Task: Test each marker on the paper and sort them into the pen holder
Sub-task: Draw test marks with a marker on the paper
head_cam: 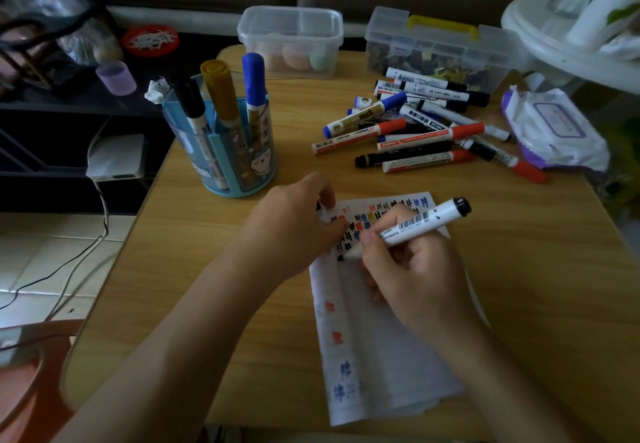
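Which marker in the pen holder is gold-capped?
The middle gold-capped marker in the blue plastic pen holder, between the black-capped marker and the blue-capped marker.

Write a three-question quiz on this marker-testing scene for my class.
1. True or false: the pen holder stands empty.
2. The right hand grips: A) scissors B) a marker C) a brush
3. Fill in: the loose markers lie in front of a clear ___ with a yellow handle.
Key: 1 false; 2 B; 3 box.
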